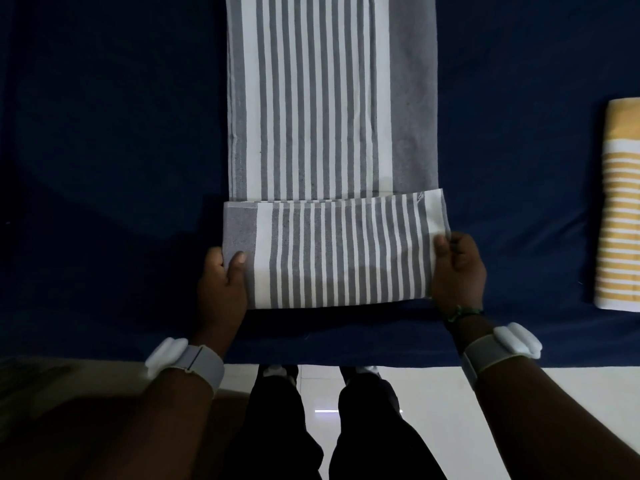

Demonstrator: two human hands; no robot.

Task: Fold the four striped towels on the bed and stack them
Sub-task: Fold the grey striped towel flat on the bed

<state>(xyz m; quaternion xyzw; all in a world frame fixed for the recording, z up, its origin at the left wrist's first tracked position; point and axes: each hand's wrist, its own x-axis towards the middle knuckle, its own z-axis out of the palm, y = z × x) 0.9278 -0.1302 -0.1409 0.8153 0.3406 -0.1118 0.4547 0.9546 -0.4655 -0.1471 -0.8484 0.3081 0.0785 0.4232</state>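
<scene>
A long grey-and-white striped towel [329, 109] lies lengthwise down the middle of the dark blue bed [114, 150]. Its near end is turned over into a flap that lies on the towel. My left hand [223, 282] grips the flap's left edge, thumb on top. My right hand [457, 271] pinches the flap's right edge. A folded yellow-and-white striped towel [620, 209] lies at the right edge of the view, partly cut off.
The bed's near edge runs across the lower frame above a pale tiled floor [433, 403]. My legs in dark trousers stand at that edge. A brown surface [69, 410] sits at the lower left. Both wrists wear grey bands with white units.
</scene>
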